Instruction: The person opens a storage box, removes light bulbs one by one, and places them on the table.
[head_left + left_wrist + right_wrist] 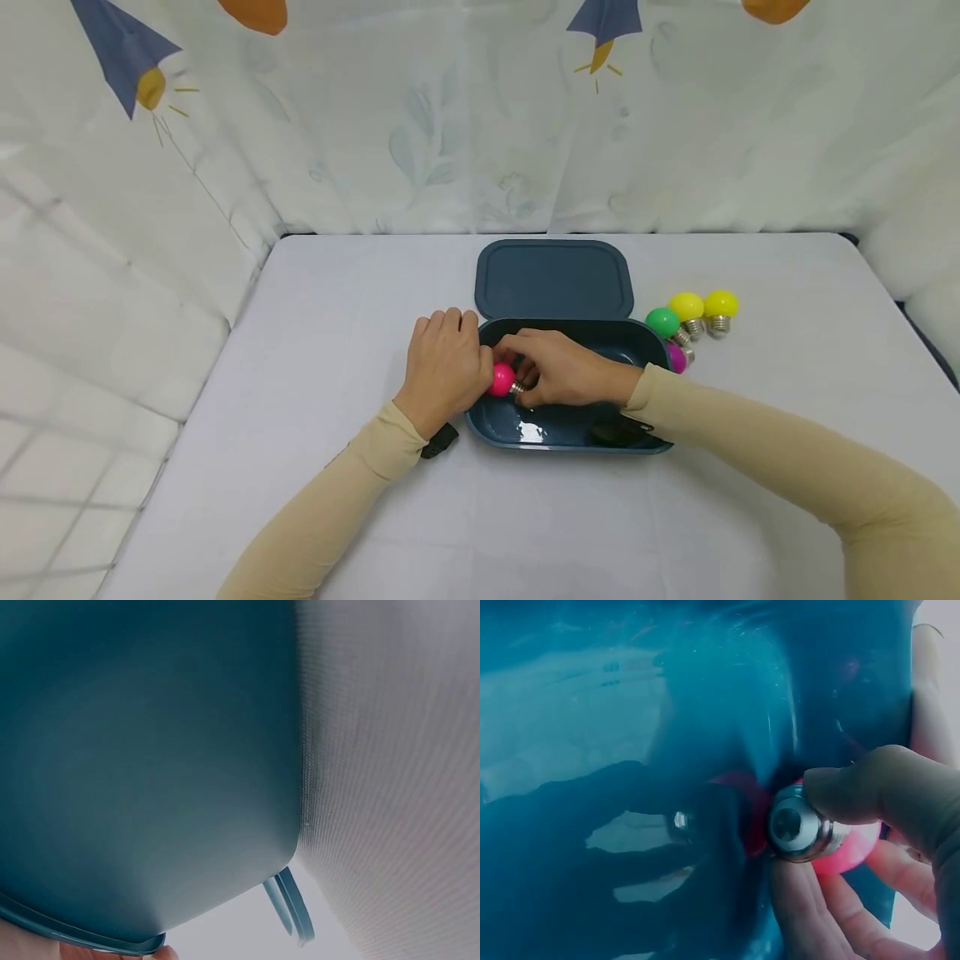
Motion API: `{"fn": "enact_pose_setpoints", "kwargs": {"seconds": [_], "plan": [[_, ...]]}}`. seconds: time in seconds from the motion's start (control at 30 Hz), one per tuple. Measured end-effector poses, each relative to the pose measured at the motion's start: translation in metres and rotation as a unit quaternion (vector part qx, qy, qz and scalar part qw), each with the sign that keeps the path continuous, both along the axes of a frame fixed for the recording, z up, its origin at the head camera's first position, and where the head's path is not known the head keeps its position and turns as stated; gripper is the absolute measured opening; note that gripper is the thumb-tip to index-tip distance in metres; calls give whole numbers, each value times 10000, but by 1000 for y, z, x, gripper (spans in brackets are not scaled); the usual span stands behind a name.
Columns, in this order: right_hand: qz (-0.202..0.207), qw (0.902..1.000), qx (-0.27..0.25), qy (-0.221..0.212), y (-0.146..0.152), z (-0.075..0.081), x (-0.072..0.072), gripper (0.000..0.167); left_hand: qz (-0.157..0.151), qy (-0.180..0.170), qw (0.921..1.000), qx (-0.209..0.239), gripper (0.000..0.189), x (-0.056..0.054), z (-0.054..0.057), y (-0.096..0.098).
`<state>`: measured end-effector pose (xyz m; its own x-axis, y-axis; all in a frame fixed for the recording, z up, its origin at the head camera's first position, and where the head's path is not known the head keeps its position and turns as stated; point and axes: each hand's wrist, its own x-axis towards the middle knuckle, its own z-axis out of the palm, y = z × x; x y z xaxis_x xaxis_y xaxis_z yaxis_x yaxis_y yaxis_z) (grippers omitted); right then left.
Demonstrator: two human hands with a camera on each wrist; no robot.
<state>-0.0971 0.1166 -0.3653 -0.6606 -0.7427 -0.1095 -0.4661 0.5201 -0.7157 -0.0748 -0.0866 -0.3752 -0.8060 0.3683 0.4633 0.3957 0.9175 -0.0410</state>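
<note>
A pink light bulb [501,379] lies over the left end of a dark blue box [555,446]. My right hand [562,367] pinches the bulb by its silver screw base, thumb on one side and fingers on the other in the right wrist view, where the bulb [847,851] points its base toward the camera. My left hand [446,362] grips the box's left rim. The left wrist view is filled by the outer wall of the box [150,772], with fingertips [161,954] showing at the rim below; the rest of that hand is hidden there.
Behind the box lies its flat blue lid [553,279]. To the right are a green bulb [663,322], two yellow bulbs [686,306] and a purple bulb [677,357], partly hidden by the box. A white cloth covers the table [337,333]; printed curtains [465,125] hang behind.
</note>
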Motion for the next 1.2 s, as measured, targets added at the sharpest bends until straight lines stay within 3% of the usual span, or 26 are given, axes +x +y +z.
{"fn": "enact_pose_setpoints", "kwargs": {"seconds": [0.5, 1.2], "plan": [[31, 9995, 315, -40, 16, 11, 6, 51, 28, -57, 9999, 110, 15, 1, -3, -4], [-799, 9948, -504, 387, 54, 37, 17, 52, -13, -50, 9999, 143, 16, 3, -3, 0]]}}
